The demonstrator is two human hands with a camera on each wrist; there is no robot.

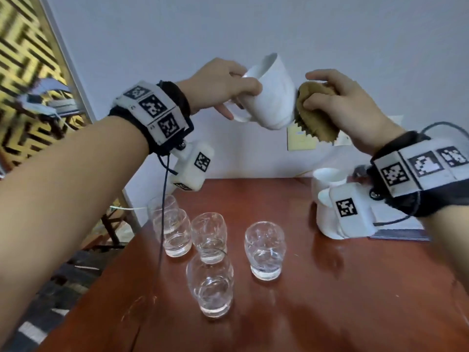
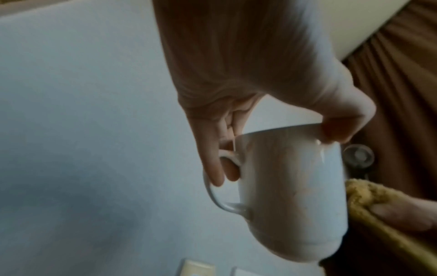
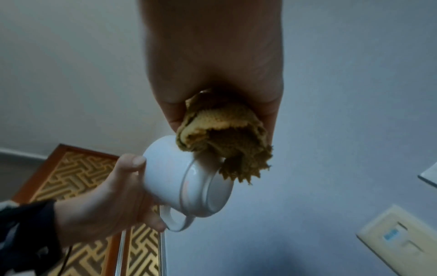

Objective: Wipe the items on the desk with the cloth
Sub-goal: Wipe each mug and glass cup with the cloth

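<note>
Fingers (image 1: 320,74) of right hand (image 1: 347,102) curled round a bunched mustard cloth (image 1: 316,114), pressing it against the side of a white mug (image 1: 272,97). Left hand (image 1: 223,83) pinches the mug at its rim, thumb outside, other fingers by the handle; mug held tilted in the air above the desk (image 1: 342,288), base toward the cloth. Near to far on the reddish-brown desk: five clear glasses (image 1: 210,285) clustered left of centre, one partly behind another; second white mug (image 1: 327,199) at right, partly hidden by the wrist camera, beside a booklet. Beyond: pale wall with a cream socket plate (image 1: 300,138).
</note>
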